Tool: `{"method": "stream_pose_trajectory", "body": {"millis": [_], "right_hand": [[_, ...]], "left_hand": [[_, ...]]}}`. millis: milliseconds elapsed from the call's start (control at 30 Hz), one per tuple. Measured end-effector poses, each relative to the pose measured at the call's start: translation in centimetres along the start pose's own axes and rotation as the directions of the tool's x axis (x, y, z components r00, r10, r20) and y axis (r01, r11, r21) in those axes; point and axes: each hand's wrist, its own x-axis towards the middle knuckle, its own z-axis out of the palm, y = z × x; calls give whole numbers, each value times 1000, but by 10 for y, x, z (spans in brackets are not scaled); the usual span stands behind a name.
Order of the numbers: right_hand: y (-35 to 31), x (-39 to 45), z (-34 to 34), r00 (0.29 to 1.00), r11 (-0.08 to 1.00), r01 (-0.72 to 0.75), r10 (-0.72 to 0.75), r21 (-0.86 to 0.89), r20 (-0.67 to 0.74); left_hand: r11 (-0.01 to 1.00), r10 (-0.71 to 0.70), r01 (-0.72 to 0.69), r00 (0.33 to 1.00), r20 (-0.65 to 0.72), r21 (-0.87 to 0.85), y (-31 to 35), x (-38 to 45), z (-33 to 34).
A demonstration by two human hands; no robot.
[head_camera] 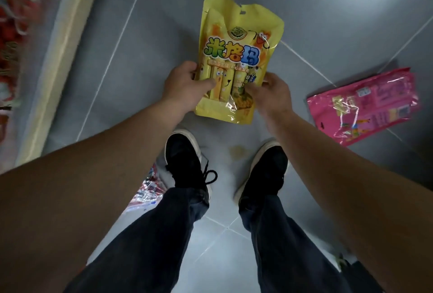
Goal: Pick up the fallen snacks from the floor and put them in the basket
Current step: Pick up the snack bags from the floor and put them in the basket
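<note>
A large yellow snack bag (pixel 236 42) with cartoon lettering is in front of my feet, over the grey tiled floor. My left hand (pixel 185 85) grips its lower left edge, thumb on the front. My right hand (pixel 271 93) grips its lower right edge. Whether the bag still touches the floor I cannot tell. A pink snack bag (pixel 365 105) lies flat on the floor to the right, back side up. No basket is in view.
A cream shelf base (pixel 58 63) runs along the left, with blurred red goods (pixel 16 23) above it. A shiny red and white packet (pixel 147 189) shows behind my left leg. My black shoes (pixel 185 159) stand just below the yellow bag.
</note>
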Motion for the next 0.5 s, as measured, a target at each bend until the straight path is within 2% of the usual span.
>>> {"method": "stream_pose_trajectory", "body": {"millis": [267, 500], "right_hand": [[-82, -145, -90, 999, 994, 30, -31, 101, 11], [-148, -291, -169, 999, 964, 27, -31, 265, 13]], "left_hand": [[996, 82, -80, 995, 48, -51, 90, -141, -55], [977, 180, -167, 979, 91, -136, 171, -288, -119]]}}
